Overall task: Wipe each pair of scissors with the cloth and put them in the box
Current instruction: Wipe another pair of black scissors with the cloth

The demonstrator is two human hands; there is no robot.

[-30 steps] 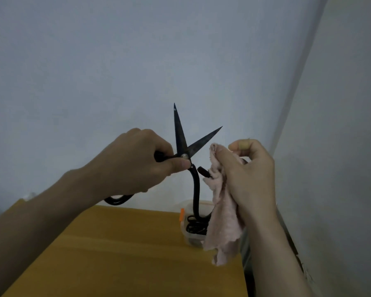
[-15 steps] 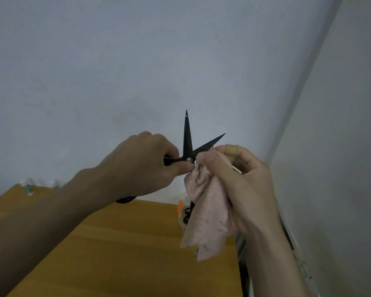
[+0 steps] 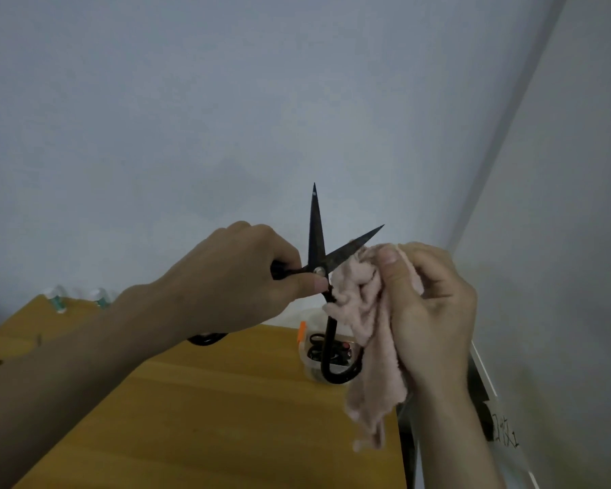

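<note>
I take the scissors [image 3: 319, 248] as landmark. Table [image 3: 198, 411] lies below them, wooden, running off to the left. Left hand [image 3: 240, 280], left of the pivot, fingers curled round one handle arm, thumb tip pressed just under the pivot screw. Right hand [image 3: 431, 312], right of the blades, fingers curled, gripping the bunched pink cloth [image 3: 367, 312]; thumb on top of the cloth. Cloth touches the lower blade near the pivot and hangs down past the looped handle. Scissors are open, one blade upright, the other angled up-right, its long axis pointing over my right hand. Box [image 3: 309, 351] sits on the table under the scissors, other dark scissors inside; count unclear. Two small bottles [image 3: 59, 298] far left. My guess: next stroke runs the cloth along the angled blade toward its tip; right hand nearer.
</note>
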